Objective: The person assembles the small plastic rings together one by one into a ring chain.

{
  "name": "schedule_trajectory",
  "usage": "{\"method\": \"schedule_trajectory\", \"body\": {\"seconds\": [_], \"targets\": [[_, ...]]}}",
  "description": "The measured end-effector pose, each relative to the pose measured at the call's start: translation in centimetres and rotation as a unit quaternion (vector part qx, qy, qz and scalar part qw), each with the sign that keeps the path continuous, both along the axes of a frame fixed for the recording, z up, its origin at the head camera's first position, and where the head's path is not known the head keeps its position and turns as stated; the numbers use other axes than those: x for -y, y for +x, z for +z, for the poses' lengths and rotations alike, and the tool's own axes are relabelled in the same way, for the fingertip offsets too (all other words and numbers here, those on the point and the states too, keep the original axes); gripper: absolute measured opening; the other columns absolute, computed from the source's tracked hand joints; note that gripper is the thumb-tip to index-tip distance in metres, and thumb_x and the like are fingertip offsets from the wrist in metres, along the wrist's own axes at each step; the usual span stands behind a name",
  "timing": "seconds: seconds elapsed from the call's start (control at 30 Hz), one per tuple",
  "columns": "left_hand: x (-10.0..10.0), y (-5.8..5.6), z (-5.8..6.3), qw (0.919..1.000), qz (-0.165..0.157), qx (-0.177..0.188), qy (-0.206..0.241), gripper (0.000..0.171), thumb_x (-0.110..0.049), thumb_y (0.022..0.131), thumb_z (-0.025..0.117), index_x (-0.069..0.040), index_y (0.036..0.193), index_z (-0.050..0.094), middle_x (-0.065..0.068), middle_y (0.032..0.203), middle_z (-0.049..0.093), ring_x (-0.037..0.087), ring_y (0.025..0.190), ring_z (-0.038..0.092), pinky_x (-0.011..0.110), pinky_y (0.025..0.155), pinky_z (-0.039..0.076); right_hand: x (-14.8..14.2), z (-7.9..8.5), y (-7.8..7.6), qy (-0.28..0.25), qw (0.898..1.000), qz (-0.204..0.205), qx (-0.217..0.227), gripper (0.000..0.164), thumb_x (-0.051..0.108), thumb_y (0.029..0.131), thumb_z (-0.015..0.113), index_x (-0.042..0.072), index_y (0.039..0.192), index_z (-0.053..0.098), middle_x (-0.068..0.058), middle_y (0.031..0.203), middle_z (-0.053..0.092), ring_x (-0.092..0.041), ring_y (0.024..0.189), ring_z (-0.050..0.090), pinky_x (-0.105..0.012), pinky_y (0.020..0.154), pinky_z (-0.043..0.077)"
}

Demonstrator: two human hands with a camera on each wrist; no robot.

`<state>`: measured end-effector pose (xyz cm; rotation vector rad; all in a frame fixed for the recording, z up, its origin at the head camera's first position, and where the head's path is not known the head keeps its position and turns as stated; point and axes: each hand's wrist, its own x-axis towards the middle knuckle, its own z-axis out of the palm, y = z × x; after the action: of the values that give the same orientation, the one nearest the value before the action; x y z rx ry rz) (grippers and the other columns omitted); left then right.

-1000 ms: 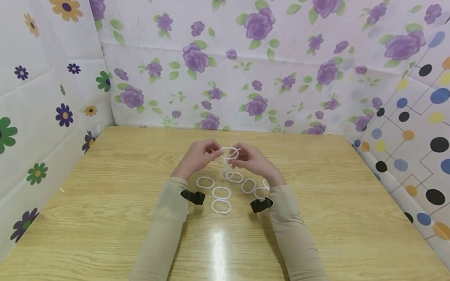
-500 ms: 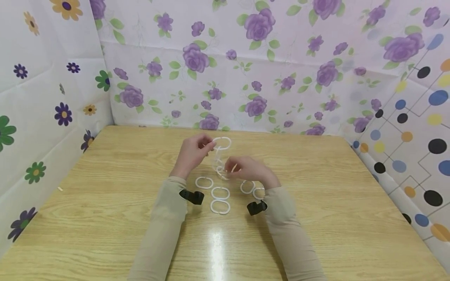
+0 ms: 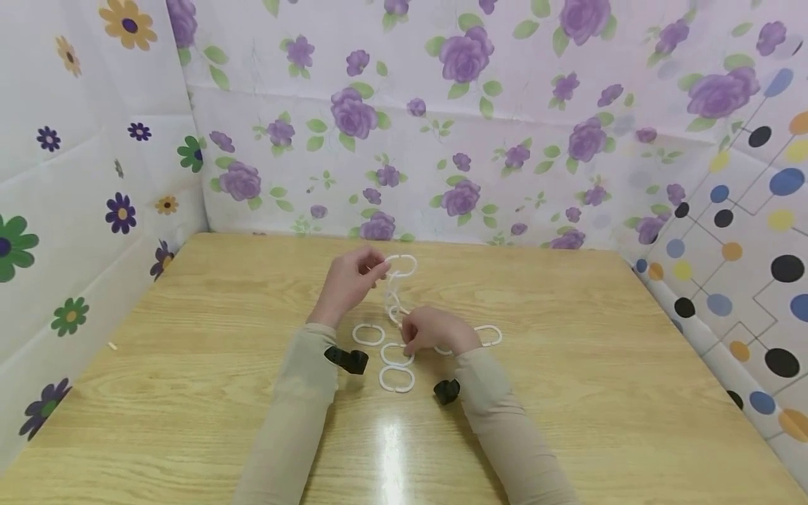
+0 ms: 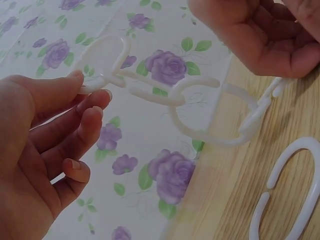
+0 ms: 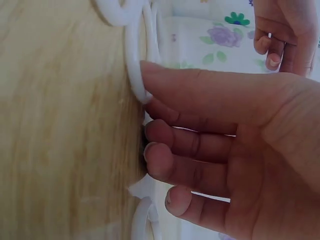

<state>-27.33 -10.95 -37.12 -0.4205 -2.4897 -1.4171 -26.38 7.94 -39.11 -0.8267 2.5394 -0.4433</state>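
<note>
My left hand (image 3: 348,284) pinches the top link (image 3: 416,265) of a short chain of white plastic C-shaped links between thumb and forefinger. From there the chain (image 4: 187,132) hangs down toward the table, each link hooked through another. Lower and to the right, my right hand (image 3: 442,330) has its thumb and forefinger on the right end of a loose white link (image 3: 381,355) at the table. Seen from the right wrist, the thumb lies over that link's (image 5: 133,60) end, with the forefinger behind it; the other fingers are loosely curled.
Another loose link (image 3: 381,379) lies just below that one, and one (image 3: 354,334) lies to its left. More links (image 3: 501,336) are at the right, partly covered by my right hand. A small pale bit (image 3: 112,346) sits near the wooden table's (image 3: 208,421) left edge.
My right hand has let go of the chain, moved down toward me, and taken the end of a loose link. My left hand has shifted slightly left, still holding the chain's top link.
</note>
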Motion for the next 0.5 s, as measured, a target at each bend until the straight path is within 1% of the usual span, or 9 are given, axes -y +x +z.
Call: {"method": "schedule_trajectory", "body": {"seconds": [0.13, 0.27, 0.33, 0.4, 0.43, 0.5], "targets": [[-0.2, 0.1, -0.1, 1.0, -0.005, -0.005, -0.004, 0.015, -0.022, 0.095, 0.063, -0.007, 0.096, 0.067, 0.012, 0.086, 0.072, 0.025, 0.069, 0.065, 0.027, 0.063, 0.052, -0.1, -0.1, 0.1, 0.002, 1.0, 0.008, -0.005, 0.012, 0.01, 0.082, 0.075, 0.011, 0.075, 0.064, 0.006, 0.07, 0.055, -0.007, 0.066, 0.048, -0.019, 0.062, 0.038], [-0.3, 0.1, -0.3, 0.9999, -0.009, -0.003, -0.006, 0.016, -0.022, 0.095, 0.063, -0.007, 0.095, 0.067, 0.012, 0.087, 0.071, 0.029, 0.072, 0.066, 0.028, 0.063, 0.052, -0.4, 0.0, 0.0, -0.004, 0.999, 0.04, -0.008, 0.009, 0.007, 0.083, 0.073, 0.009, 0.078, 0.064, 0.004, 0.073, 0.057, -0.007, 0.068, 0.048, -0.018, 0.063, 0.039], [-0.3, 0.0, -0.4, 0.9999, -0.011, 0.0, -0.009, 0.016, -0.022, 0.095, 0.062, -0.007, 0.096, 0.067, 0.012, 0.088, 0.071, 0.028, 0.073, 0.066, 0.027, 0.064, 0.052, -0.6, 0.0, -0.1, -0.011, 0.998, 0.054, -0.011, 0.006, 0.008, 0.085, 0.07, 0.007, 0.082, 0.064, 0.003, 0.076, 0.059, -0.007, 0.07, 0.049, -0.018, 0.065, 0.04], [-0.3, 0.0, -0.4, 0.9999, -0.011, 0.002, -0.011, 0.016, -0.022, 0.095, 0.063, -0.007, 0.096, 0.067, 0.012, 0.089, 0.072, 0.027, 0.073, 0.066, 0.027, 0.064, 0.053, -1.0, 0.0, -0.3, -0.03, 0.998, 0.056, 0.003, 0.004, 0.008, 0.089, 0.066, 0.006, 0.087, 0.063, 0.0, 0.078, 0.061, -0.009, 0.07, 0.054, -0.019, 0.065, 0.043], [-0.4, 0.0, -0.4, 0.9998, -0.012, 0.003, -0.014, 0.016, -0.022, 0.095, 0.062, -0.007, 0.096, 0.067, 0.012, 0.09, 0.072, 0.026, 0.073, 0.066, 0.027, 0.064, 0.053, -1.2, 0.0, -0.4, -0.045, 0.998, 0.049, 0.015, 0.004, 0.008, 0.091, 0.063, 0.005, 0.09, 0.061, -0.001, 0.079, 0.063, -0.01, 0.07, 0.057, -0.02, 0.066, 0.045], [-0.4, 0.0, -0.3, 0.9998, -0.013, 0.004, -0.017, 0.017, -0.023, 0.095, 0.062, -0.007, 0.097, 0.067, 0.012, 0.09, 0.072, 0.027, 0.073, 0.066, 0.027, 0.064, 0.053, -1.7, 0.0, -0.6, -0.081, 0.995, 0.038, 0.032, 0.005, 0.009, 0.095, 0.059, 0.005, 0.093, 0.057, -0.007, 0.078, 0.067, -0.017, 0.068, 0.063, -0.022, 0.065, 0.048]]}}
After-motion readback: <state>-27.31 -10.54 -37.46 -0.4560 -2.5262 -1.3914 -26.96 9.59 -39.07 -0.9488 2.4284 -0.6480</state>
